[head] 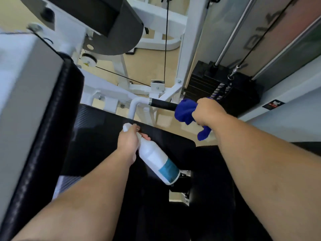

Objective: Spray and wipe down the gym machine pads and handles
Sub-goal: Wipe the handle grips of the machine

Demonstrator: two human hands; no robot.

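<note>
My left hand (129,139) grips the neck of a white spray bottle (156,157) with a teal label, held tilted over the black seat pad (104,136). My right hand (208,111) clutches a blue cloth (185,110) wrapped around the outer end of a black handle grip (163,104) on a white machine arm. A loose tail of the cloth hangs below my right wrist. The end of the handle is hidden under the cloth. A tall black back pad (50,122) stands at the left, blurred.
A black weight stack (222,84) with chrome guide rods (238,30) stands right behind the handle. White frame tubes (189,49), black cables (165,49) and a pulley (89,60) fill the middle. Tan floor (149,63) shows beneath. A grey shroud (295,49) closes the right side.
</note>
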